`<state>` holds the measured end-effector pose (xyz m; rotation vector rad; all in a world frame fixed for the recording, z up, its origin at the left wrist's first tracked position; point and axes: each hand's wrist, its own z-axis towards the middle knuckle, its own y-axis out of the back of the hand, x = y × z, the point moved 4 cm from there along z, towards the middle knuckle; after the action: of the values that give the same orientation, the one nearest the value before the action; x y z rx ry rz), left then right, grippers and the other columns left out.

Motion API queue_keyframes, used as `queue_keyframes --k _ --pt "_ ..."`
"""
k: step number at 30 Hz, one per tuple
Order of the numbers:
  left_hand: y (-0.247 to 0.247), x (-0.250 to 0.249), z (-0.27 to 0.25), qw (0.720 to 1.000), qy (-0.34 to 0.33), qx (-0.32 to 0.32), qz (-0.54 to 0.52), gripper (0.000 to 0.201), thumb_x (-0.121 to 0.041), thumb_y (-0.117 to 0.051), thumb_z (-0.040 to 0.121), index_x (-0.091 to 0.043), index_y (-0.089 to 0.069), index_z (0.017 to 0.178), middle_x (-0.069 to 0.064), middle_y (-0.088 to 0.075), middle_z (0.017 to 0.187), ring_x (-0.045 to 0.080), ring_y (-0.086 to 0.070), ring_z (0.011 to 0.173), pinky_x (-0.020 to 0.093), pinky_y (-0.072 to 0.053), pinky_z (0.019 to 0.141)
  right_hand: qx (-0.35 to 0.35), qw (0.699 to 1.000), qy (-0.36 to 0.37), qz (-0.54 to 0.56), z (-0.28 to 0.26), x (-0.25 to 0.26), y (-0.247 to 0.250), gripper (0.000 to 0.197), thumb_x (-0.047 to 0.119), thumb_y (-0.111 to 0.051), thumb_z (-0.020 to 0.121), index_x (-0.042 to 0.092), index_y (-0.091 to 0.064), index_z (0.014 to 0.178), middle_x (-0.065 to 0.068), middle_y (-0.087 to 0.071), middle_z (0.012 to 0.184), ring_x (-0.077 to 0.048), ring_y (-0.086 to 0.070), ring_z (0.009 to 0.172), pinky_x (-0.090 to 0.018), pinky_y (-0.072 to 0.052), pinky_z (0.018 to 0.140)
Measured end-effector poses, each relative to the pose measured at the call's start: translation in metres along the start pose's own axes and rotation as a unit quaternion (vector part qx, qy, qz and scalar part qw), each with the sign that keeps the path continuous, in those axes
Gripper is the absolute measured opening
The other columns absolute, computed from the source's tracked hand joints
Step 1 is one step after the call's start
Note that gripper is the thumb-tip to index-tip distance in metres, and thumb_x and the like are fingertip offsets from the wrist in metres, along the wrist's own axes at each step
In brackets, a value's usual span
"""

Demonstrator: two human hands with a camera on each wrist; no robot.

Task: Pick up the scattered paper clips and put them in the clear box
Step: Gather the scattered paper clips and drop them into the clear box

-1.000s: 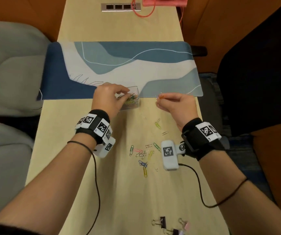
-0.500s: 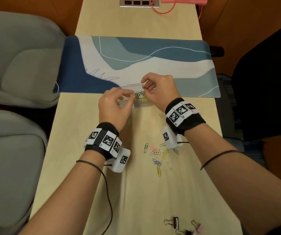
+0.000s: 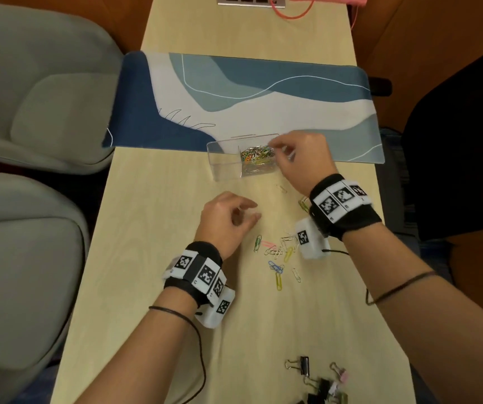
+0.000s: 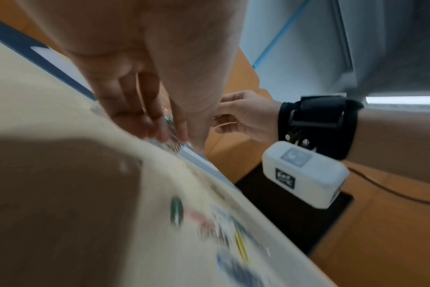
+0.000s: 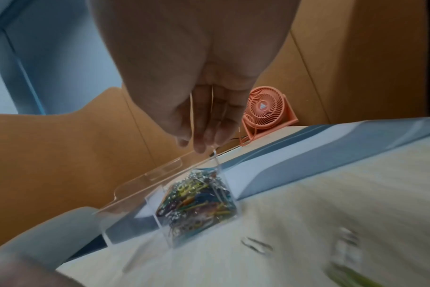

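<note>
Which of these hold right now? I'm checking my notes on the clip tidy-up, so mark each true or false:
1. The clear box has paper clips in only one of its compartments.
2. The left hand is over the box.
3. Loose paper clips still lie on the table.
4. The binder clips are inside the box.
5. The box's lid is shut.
1. True. The clear box holds paper clips only in its right compartment; the left one looks empty.
2. False. The right hand is at the box; the left hand is over bare table.
3. True. Loose paper clips lie between the wrists.
4. False. The binder clips lie at the table's near edge.
5. False. The box is open on top.
</note>
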<state>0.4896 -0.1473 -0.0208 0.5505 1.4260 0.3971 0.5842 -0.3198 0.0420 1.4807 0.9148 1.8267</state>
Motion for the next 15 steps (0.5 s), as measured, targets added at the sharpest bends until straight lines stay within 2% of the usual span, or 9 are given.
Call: queue_keyframes --k 2,4,6,8,11,13,15 --pt "-0.014 0.0 -0.017 0.997 0.026 0.062 0.04 0.039 -0.039 -0.08 0.076 -0.023 -0.071 0.11 -0.007 -0.057 0.095 0.007 -0.056 0.08 0.021 -0.049 0.077 0.017 1.0 -0.021 -0.004 -0.026 -0.016 0.003 0.026 0.007 -0.055 0.085 0.018 -0.076 0.097 -0.001 -0.075 0.093 -0.019 -0.067 0.082 -0.032 -0.053 0.084" --pt "-0.029 -0.001 -0.034 0.99 0.052 0.105 0.078 0.063 -0.049 -0.08 0.072 -0.022 -0.062 0.126 -0.005 -0.05 0.108 0.011 -0.052 0.098 0.022 -0.045 0.092 0.057 0.998 -0.035 -0.022 -0.055 -0.034 -0.001 0.034 0.0 -0.051 0.082 0.019 -0.076 0.096 -0.002 -0.074 0.097 -0.021 -0.067 0.09 -0.034 -0.052 0.089" --pt "-0.04 -0.007 -0.05 0.986 0.064 0.124 0.094 0.084 -0.054 -0.081 0.068 -0.021 -0.051 0.138 -0.004 -0.042 0.118 0.012 -0.043 0.111 0.023 -0.039 0.101 0.093 0.995 -0.039 -0.026 -0.083 -0.047 -0.006 0.039 -0.004 -0.049 0.08 0.019 -0.075 0.097 -0.002 -0.073 0.097 -0.021 -0.066 0.091 -0.033 -0.052 0.089" --pt "-0.049 -0.013 -0.059 0.984 0.064 0.13 0.105 0.096 -0.056 -0.082 0.065 -0.019 -0.041 0.144 -0.002 -0.037 0.123 0.014 -0.037 0.117 0.024 -0.035 0.105 0.107 0.993 -0.031 -0.028 -0.106 -0.053 -0.012 0.039 -0.006 -0.049 0.08 0.017 -0.075 0.098 -0.003 -0.069 0.096 -0.021 -0.064 0.088 -0.033 -0.052 0.086" --pt "-0.058 -0.022 -0.068 0.979 0.042 0.128 0.154 0.098 -0.055 -0.08 0.069 -0.017 -0.035 0.148 0.002 -0.035 0.129 0.017 -0.035 0.12 0.028 -0.039 0.104 0.122 0.991 -0.009 -0.051 -0.134 -0.05 -0.021 0.04 -0.006 -0.052 0.082 0.015 -0.071 0.11 -0.004 -0.062 0.106 -0.023 -0.061 0.095 -0.034 -0.052 0.087" --pt "-0.062 -0.028 -0.072 0.968 0.015 0.132 0.213 0.093 -0.054 -0.074 0.076 -0.013 -0.033 0.148 0.006 -0.035 0.133 0.021 -0.036 0.12 0.033 -0.042 0.102 0.153 0.985 0.001 -0.077 -0.147 -0.046 -0.029 0.051 -0.009 -0.052 0.081 0.014 -0.062 0.126 -0.006 -0.056 0.126 -0.025 -0.056 0.11 -0.034 -0.048 0.097" --pt "-0.066 -0.032 -0.076 0.957 -0.002 0.134 0.259 0.086 -0.054 -0.065 0.083 -0.009 -0.032 0.148 0.008 -0.037 0.138 0.025 -0.038 0.122 0.034 -0.041 0.104 0.187 0.977 0.005 -0.1 -0.157 -0.039 -0.034 0.065 -0.011 -0.052 0.08 0.014 -0.048 0.139 -0.008 -0.045 0.143 -0.026 -0.045 0.126 -0.032 -0.038 0.106"
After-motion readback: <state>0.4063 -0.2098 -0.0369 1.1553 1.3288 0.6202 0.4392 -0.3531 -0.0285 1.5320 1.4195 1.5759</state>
